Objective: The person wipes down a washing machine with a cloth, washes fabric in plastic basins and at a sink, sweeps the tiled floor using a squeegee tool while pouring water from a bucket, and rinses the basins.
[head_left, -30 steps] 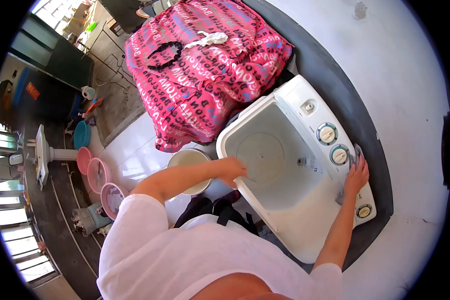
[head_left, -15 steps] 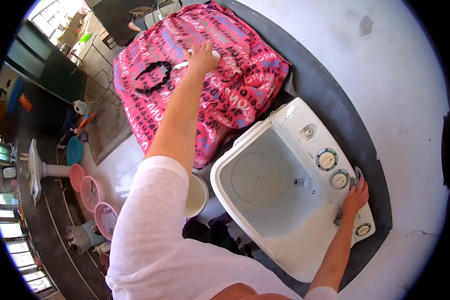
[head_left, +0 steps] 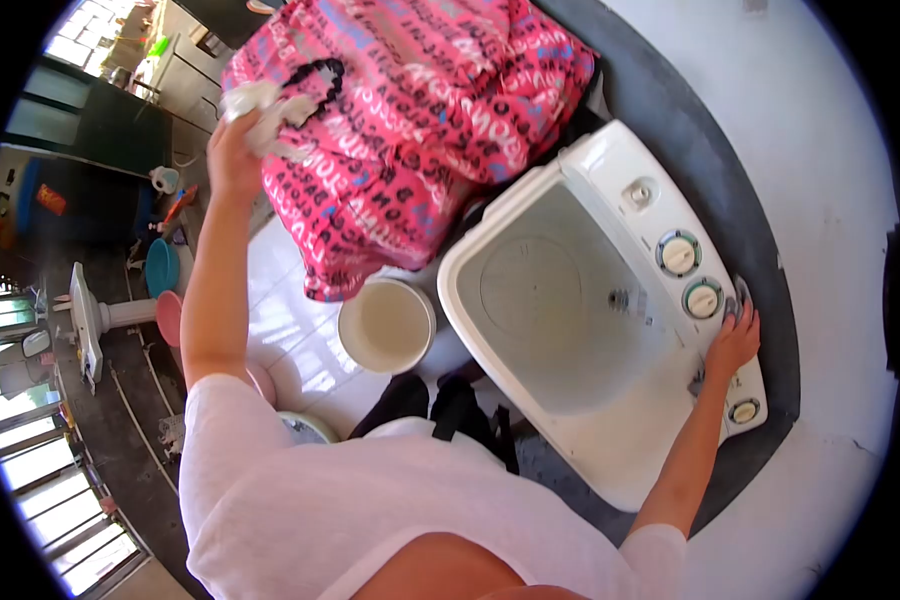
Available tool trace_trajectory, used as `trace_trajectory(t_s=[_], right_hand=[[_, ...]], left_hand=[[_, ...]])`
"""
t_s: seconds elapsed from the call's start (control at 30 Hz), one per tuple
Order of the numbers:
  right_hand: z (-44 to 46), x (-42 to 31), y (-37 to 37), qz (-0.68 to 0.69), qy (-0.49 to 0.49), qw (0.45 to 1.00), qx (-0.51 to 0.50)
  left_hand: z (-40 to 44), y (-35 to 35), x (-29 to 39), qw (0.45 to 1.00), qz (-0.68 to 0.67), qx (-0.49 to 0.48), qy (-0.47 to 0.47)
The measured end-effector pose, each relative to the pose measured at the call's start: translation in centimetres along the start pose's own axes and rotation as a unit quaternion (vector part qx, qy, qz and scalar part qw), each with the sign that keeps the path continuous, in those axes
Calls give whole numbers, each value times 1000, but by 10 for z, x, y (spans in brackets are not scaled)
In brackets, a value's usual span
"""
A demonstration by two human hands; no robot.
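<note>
Left hand [head_left: 234, 165] is raised, arm stretched out, w/ fingers bent in on a white cloth [head_left: 265, 118]; so they're closed on it, tho the tips are partly hidden behind the fabric. Cloth's bunched at the top & hangs loose on one side, in front of the near edge of a pink cover [head_left: 410, 130]; can't tell if it touches. Prob. pinched by one bunch b/c that's quick & needs only one hand.

Right hand [head_left: 735, 342] is down on the control panel of the washing machine [head_left: 580, 440], fingers curled over a grey rag [head_left: 734, 303], little gap showing; rag pokes out past the fingers & again by the wrist side. Likely held flat there so the palm backs it against the panel. It's just beside the lower of two neighbouring knobs, w/ a third knob [head_left: 744, 411] nearer the panel's end.

Machine stands by the wall, tub open, panel on the wall side, prob. so the tub is in easy reach. Black band [head_left: 335, 80] lies on the cover, seemingly just put down there as a handy flat spot. White bucket [head_left: 387, 326] is on the floor btwn cover & legs, near the machine, presumably for easy reach too.
</note>
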State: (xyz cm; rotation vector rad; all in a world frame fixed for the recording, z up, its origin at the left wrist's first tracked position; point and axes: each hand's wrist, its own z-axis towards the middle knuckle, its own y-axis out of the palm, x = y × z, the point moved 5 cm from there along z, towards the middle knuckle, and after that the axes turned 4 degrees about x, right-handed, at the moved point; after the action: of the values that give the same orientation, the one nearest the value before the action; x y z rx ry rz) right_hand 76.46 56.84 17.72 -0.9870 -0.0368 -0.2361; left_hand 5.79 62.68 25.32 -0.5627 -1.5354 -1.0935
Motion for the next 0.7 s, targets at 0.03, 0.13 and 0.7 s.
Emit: trace_trajectory(t_s=[0.03, 0.13, 0.7], right_hand=[[0, 1, 2, 9, -2, 1000, 11], [-10, 4, 4, -4, 0, 999, 36], [-68, -206, -48, 346, 73, 931, -89]], left_hand=[[-16, -21, -1, 999, -33, 10, -5], [-67, -81, -20, 986, -121, 62, -98], [-177, -171, 29, 928, -361, 66, -69]])
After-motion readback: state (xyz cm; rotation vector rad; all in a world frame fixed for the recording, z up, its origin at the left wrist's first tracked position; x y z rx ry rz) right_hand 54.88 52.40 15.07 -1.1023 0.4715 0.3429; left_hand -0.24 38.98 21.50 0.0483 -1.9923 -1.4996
